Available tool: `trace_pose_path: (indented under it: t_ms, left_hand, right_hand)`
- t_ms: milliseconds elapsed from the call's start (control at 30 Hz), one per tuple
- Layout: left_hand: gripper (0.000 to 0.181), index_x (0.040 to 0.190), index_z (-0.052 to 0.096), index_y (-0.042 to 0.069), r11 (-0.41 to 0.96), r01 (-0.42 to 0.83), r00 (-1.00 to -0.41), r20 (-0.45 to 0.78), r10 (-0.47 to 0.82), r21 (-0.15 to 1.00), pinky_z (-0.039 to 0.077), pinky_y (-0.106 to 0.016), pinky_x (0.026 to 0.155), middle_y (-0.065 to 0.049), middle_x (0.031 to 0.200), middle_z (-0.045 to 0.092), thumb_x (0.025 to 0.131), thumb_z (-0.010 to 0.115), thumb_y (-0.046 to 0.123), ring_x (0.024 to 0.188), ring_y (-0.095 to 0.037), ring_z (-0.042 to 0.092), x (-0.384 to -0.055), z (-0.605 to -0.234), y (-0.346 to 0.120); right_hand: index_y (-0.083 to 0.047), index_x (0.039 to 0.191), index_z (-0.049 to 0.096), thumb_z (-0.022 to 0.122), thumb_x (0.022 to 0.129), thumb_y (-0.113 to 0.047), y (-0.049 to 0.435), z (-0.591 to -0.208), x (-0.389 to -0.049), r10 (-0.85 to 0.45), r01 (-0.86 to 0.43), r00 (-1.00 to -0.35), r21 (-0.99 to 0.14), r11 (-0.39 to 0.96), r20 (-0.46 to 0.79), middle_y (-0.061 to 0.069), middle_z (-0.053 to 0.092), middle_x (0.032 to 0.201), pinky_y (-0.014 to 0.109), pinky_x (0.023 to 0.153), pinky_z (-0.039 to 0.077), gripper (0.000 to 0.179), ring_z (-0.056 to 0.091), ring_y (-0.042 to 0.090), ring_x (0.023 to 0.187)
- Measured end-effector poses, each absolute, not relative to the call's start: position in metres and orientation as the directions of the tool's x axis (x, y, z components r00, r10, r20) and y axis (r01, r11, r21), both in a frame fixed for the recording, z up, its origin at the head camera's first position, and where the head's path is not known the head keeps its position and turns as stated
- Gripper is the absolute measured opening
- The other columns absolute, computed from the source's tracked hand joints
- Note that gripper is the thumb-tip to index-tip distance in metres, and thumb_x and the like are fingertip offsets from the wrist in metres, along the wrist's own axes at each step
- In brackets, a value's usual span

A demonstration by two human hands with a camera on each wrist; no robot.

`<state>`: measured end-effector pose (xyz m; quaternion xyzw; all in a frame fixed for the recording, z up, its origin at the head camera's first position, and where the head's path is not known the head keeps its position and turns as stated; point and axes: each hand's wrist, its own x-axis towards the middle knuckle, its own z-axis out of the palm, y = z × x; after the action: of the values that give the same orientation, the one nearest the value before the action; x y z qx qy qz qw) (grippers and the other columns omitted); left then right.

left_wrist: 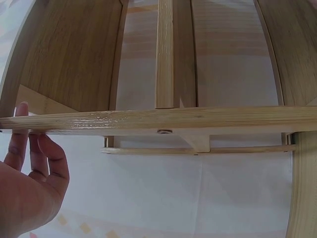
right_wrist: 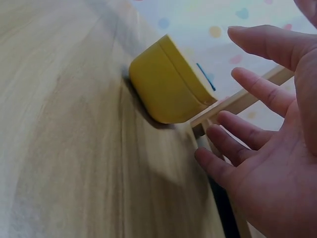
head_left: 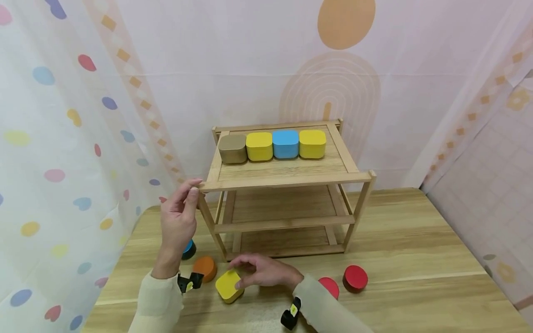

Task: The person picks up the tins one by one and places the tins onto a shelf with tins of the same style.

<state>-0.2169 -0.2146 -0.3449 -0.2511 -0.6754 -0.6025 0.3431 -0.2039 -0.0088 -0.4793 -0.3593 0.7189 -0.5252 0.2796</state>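
Note:
A wooden two-tier rack (head_left: 287,181) stands on the table. My left hand (head_left: 179,224) holds its top front left corner, thumb in front; in the left wrist view, fingers wrap the wooden bar (left_wrist: 124,120). Low in front of the rack, my right hand (head_left: 266,270) hovers at a yellow rounded-square box (head_left: 226,286). The right wrist view has its fingers spread and apart from that yellow box (right_wrist: 168,84). On the rack's top board, a gold box (head_left: 233,150), a yellow box (head_left: 259,147), a blue box (head_left: 285,144) and another yellow box (head_left: 312,144) sit in a row.
Beside the left forearm lie an orange round box (head_left: 205,269) and a partly hidden blue box (head_left: 189,249). Two red round boxes are right of the right wrist, one (head_left: 355,278) in full view, the other (head_left: 330,286) partly covered by the sleeve. A patterned curtain (head_left: 250,55) hangs behind.

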Motion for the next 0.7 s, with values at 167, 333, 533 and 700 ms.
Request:
trace_pose_path:
  t_ms: [167,333,533,700]
  left_hand:
    - [0.024,0.119,0.064,-0.009,0.156,0.745,-0.646,0.76,-0.073,0.648,0.029,-0.021,0.053,0.002,0.109,0.067,0.101,0.05,-0.002,0.058,-0.009,0.033,-0.216,-0.344,-0.214]
    - [0.024,0.118,0.062,-0.013,0.161,0.733,-0.657,0.749,-0.08,0.66,0.03,-0.02,0.053,0.002,0.106,0.067,0.101,0.048,-0.003,0.058,-0.009,0.036,-0.216,-0.346,-0.215]
    - [0.024,0.117,0.06,-0.016,0.155,0.729,-0.662,0.744,-0.089,0.667,0.033,-0.018,0.057,0.003,0.105,0.067,0.101,0.049,-0.002,0.061,-0.01,0.038,-0.216,-0.346,-0.215]
    - [0.023,0.117,0.061,-0.015,0.147,0.741,-0.65,0.755,-0.086,0.655,0.029,-0.02,0.054,0.003,0.089,0.06,0.101,0.049,-0.003,0.054,-0.009,0.032,-0.216,-0.345,-0.214]
  right_hand:
    - [-0.009,0.134,0.058,0.07,0.092,-0.013,-0.013,-0.484,-0.203,-0.825,-0.203,-0.565,-0.968,0.148,-0.008,0.0,0.057,0.134,0.029,0.111,0.036,0.044,0.05,0.01,0.126]
    - [-0.01,0.135,0.056,0.07,0.093,-0.012,-0.017,-0.489,-0.202,-0.84,-0.195,-0.543,-0.971,0.137,-0.01,-0.005,0.057,0.129,0.024,0.103,0.04,0.044,0.053,0.005,0.115]
    - [-0.014,0.135,0.058,0.071,0.092,-0.012,-0.019,-0.491,-0.201,-0.834,-0.152,-0.55,-0.977,0.149,-0.042,-0.011,0.057,0.13,0.022,0.101,0.041,0.046,0.052,0.003,0.115]
    - [-0.019,0.135,0.06,0.073,0.091,-0.015,-0.02,-0.493,-0.2,-0.827,-0.169,-0.56,-0.969,0.181,-0.057,-0.01,0.052,0.14,0.021,0.1,0.041,0.046,0.048,0.0,0.12]
